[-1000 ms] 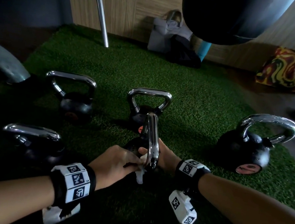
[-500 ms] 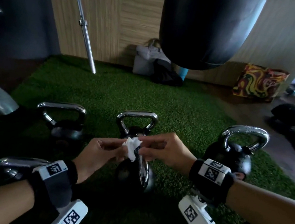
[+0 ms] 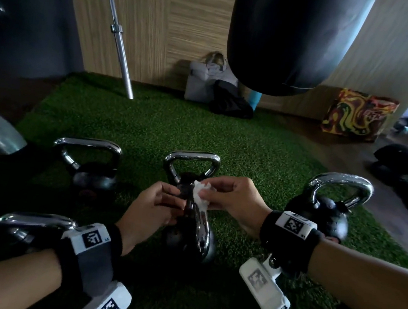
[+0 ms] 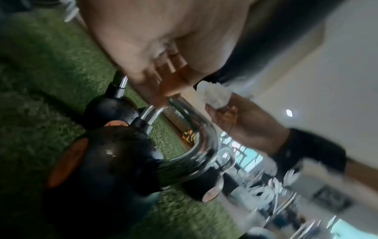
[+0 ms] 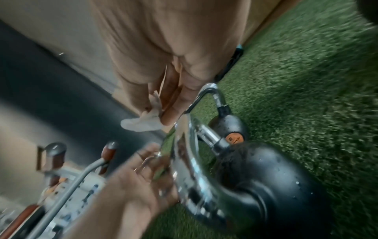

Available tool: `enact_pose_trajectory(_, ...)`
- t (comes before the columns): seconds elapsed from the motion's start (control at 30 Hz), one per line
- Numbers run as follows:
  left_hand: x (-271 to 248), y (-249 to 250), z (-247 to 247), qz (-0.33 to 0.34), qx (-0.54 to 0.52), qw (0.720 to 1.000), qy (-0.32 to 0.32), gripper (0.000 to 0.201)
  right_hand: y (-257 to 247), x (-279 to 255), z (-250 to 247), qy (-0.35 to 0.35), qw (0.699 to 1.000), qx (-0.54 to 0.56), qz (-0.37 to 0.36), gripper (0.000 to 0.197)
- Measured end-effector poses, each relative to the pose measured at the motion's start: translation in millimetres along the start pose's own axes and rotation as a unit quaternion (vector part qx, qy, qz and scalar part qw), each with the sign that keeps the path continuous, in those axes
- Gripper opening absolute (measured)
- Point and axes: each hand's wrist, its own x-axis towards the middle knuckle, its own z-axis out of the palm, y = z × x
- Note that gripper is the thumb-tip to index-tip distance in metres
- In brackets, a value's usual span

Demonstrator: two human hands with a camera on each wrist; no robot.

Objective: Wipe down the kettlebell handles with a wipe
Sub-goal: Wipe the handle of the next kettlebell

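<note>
The nearest black kettlebell stands on the green turf with its chrome handle edge-on to me. My right hand pinches a crumpled white wipe against the top of that handle; the wipe shows in the left wrist view and hangs from the fingertips in the right wrist view. My left hand is on the other side of the handle, its curled fingers holding the handle's top. Both wrist views are blurred.
Other chrome-handled kettlebells stand around: back left, straight behind, right and near left. A black punching bag hangs ahead. A barbell leans on the wall, with bags beside it.
Both hands rose from the handle's lower end to its top. The wipe, held between both hands half a second ago, is now in the right hand alone.
</note>
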Motion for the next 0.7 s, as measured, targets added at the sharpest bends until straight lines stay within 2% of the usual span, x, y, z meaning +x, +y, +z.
enact_pose_trajectory(0.03,2,-10,-2,0.014,0.092,0.996,-0.007,0.048,0,1,-4,0.009,1.0,0.013,0.009,0.028)
enact_pose_trajectory(0.07,3,-18,-3,0.021,0.203,0.978,-0.044,0.062,2,3,-10,0.021,0.999,0.024,0.017,0.028)
enact_pose_trajectory(0.1,3,-26,-2,0.033,0.319,0.942,-0.096,0.078,4,4,-16,0.037,0.998,0.031,0.027,0.028)
enact_pose_trajectory(0.17,8,-53,3,0.058,0.5,0.846,-0.176,0.116,12,5,-27,0.083,0.995,0.037,0.049,0.028)
enact_pose_trajectory(0.2,9,-67,10,0.045,0.552,0.811,-0.186,0.138,18,6,-32,0.106,0.992,0.039,0.062,0.028)
enact_pose_trajectory(0.23,11,-83,17,0.026,0.583,0.792,-0.182,0.152,24,7,-36,0.126,0.988,0.042,0.075,0.028)
enact_pose_trajectory(0.27,12,-96,25,0.017,0.592,0.788,-0.169,0.159,29,8,-39,0.141,0.985,0.047,0.086,0.027)
enact_pose_trajectory(0.33,11,-106,41,0.018,0.566,0.816,-0.12,0.16,39,9,-43,0.156,0.981,0.056,0.099,0.026)
enact_pose_trajectory(0.4,8,-108,47,0.032,0.524,0.848,-0.069,0.147,47,11,-46,0.16,0.979,0.06,0.109,0.025)
enact_pose_trajectory(0.5,7,-115,48,0.094,0.502,0.86,-0.011,0.119,60,14,-47,0.157,0.979,0.063,0.117,0.024)
enact_pose_trajectory(0.63,11,-117,45,0.114,0.462,0.879,-0.013,0.107,77,22,-40,0.158,0.977,0.058,0.131,0.03)
enact_pose_trajectory(0.7,12,-105,35,0.16,0.426,0.89,-0.04,0.093,86,26,-34,0.156,0.977,0.057,0.134,0.03)
